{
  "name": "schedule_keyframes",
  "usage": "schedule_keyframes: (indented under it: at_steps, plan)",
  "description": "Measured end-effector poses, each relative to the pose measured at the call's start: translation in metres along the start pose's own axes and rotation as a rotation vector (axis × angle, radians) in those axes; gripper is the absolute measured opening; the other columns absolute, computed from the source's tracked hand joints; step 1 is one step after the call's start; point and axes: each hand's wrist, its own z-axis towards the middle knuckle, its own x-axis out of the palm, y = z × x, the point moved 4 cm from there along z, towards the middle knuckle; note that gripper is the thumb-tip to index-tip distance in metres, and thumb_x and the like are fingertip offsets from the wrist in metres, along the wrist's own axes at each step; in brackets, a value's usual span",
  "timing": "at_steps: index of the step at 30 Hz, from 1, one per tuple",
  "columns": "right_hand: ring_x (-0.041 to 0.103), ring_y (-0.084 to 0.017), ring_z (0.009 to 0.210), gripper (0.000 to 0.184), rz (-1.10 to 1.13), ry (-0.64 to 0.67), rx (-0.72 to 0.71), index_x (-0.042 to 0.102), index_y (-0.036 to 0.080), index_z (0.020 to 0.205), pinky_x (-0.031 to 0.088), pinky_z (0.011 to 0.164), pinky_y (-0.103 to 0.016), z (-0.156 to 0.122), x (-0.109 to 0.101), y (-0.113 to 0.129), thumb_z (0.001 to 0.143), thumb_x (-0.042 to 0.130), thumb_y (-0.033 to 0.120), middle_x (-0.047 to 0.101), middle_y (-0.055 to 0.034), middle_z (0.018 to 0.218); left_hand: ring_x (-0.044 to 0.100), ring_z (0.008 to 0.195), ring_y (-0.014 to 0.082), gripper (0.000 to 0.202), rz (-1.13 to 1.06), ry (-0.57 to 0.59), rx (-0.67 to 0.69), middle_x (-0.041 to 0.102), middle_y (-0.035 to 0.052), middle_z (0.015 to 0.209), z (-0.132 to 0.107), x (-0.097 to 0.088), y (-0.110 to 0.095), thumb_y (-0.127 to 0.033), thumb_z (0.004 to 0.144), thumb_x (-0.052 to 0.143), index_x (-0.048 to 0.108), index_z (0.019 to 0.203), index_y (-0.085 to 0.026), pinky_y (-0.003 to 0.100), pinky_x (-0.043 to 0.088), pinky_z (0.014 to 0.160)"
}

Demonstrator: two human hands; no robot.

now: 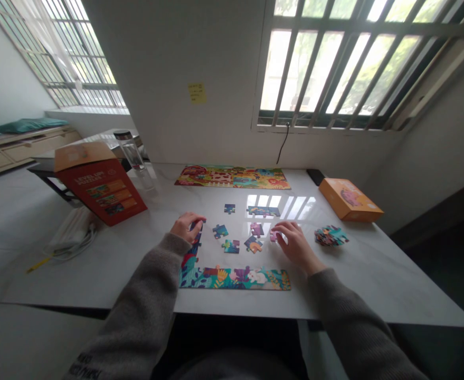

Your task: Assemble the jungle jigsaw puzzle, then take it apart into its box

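"Since you've got the full view, what's done on the worktop (374, 285)? Quick version pls."

"Bottom strip (235, 278) is joined, lower ctr of frame. Side column (191, 260) of pcs runs up from its L end; looks linked at the corner, tho it's partly covered, so can't swear to it. Also a short blue strip (264, 211), ctr, sitting apart from both."

"And what's left?"

"Most of it, I'd say: two edges laid, middle unfilled. Loose pcs mid-frame, not linked up: dark blue pc (229, 209), blue-green pc (220, 231), green-purple pc (230, 246), purple pc (257, 229), orange-patterned pc (253, 244). Plus a heaped pile (330, 236), R of ctr; pcs overlap, so no count."

"Hands?"

"L hand (187, 227) is at the column's top end, L of ctr, fingers curled over it. Can't tell if it's gripping or just resting. R hand (293, 240), R of ctr, has fingertips at a pink pc (273, 235); pinched or only touched, can't tell."

"Anything else around?"

"Long picture strip (232, 178) upper ctr, red box (101, 184) mid-left, orange box (348, 199) mid-right. Neither hand's near those, AFAICT."
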Motion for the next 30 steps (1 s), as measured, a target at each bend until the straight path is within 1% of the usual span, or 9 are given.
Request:
schedule_keyframes:
  at_steps: [3,5,9,12,16,19,22,26,30]
  plan:
    - [0.055,-0.025,0.097,0.023,0.015,0.066,-0.041,0.069,0.021,0.104,0.044,0.089,-0.042,0.008,0.007,0.017,0.095,0.048,0.017,0.069,-0.0093,0.101,0.062,0.085,0.0198,0.025,0.0,-0.043,-0.064,0.069,0.0056,0.09,-0.002,-0.003,0.012,-0.026,0.088,0.05,0.072,0.097,-0.018,0.032,0.05,0.083]
    - [0.055,-0.024,0.094,0.022,0.034,0.108,-0.062,0.069,0.022,0.103,0.042,0.087,-0.041,0.013,0.015,0.026,0.096,0.049,0.017,0.07,-0.0077,0.097,0.062,0.082,0.0194,0.025,0.019,-0.045,-0.091,0.068,0.0057,0.089,-0.002,0.0,0.018,-0.025,0.087,0.051,0.072,0.096,-0.017,0.032,0.05,0.082]
    - [0.056,-0.024,0.096,0.02,0.054,0.151,-0.078,0.07,0.023,0.102,0.04,0.087,-0.039,0.027,0.029,0.034,0.097,0.051,0.021,0.072,-0.0067,0.101,0.061,0.092,0.0216,0.022,0.082,0.007,-0.081,0.066,0.0067,0.091,-0.002,0.011,0.024,-0.024,0.085,0.053,0.073,0.093,-0.018,0.033,0.05,0.087]
    - [0.057,-0.024,0.097,0.02,0.027,0.175,-0.095,0.069,0.023,0.104,0.038,0.088,-0.039,0.038,0.034,0.041,0.097,0.05,0.022,0.072,-0.0071,0.102,0.06,0.094,0.0222,0.021,0.106,-0.015,-0.101,0.065,0.0067,0.092,-0.002,0.014,0.03,-0.023,0.085,0.054,0.073,0.093,-0.018,0.035,0.049,0.09]
    - [0.057,-0.024,0.094,0.02,-0.087,0.201,-0.134,0.07,0.022,0.099,0.034,0.091,-0.041,0.046,0.035,0.059,0.096,0.051,0.02,0.072,-0.0076,0.095,0.059,0.082,0.0192,0.018,0.128,-0.091,-0.172,0.064,0.0053,0.088,-0.002,0.013,0.041,-0.022,0.085,0.054,0.072,0.089,-0.018,0.034,0.049,0.088]
    - [0.057,-0.023,0.094,0.021,-0.101,0.253,-0.16,0.07,0.022,0.1,0.034,0.088,-0.038,0.049,0.037,0.075,0.096,0.049,0.019,0.071,-0.0077,0.096,0.059,0.076,0.0172,0.017,0.105,-0.099,-0.213,0.063,0.0042,0.087,-0.002,0.013,0.046,-0.02,0.085,0.055,0.071,0.088,-0.018,0.031,0.05,0.084]
    - [0.058,-0.023,0.095,0.02,-0.115,0.318,-0.206,0.069,0.022,0.103,0.033,0.088,-0.037,0.054,0.045,0.094,0.095,0.051,0.017,0.071,-0.0077,0.098,0.059,0.074,0.0163,0.017,0.081,-0.08,-0.247,0.063,0.0045,0.089,-0.002,0.014,0.048,-0.019,0.084,0.056,0.071,0.09,-0.018,0.03,0.05,0.08]
    - [0.058,-0.024,0.092,0.017,-0.233,0.307,-0.237,0.067,0.02,0.1,0.033,0.087,-0.038,0.063,0.057,0.118,0.096,0.05,0.019,0.07,-0.0094,0.095,0.06,0.075,0.0166,0.018,0.08,-0.123,-0.281,0.066,0.006,0.092,-0.002,0.008,0.05,-0.022,0.085,0.055,0.071,0.091,-0.017,0.031,0.051,0.08]
    - [0.06,-0.024,0.092,0.015,-0.258,0.365,-0.211,0.067,0.02,0.101,0.035,0.084,-0.036,0.073,0.073,0.125,0.096,0.052,0.021,0.07,-0.0095,0.097,0.06,0.073,0.0166,0.019,0.081,-0.132,-0.329,0.068,0.0064,0.09,-0.002,0.004,0.052,-0.022,0.084,0.054,0.071,0.09,-0.017,0.031,0.051,0.078]
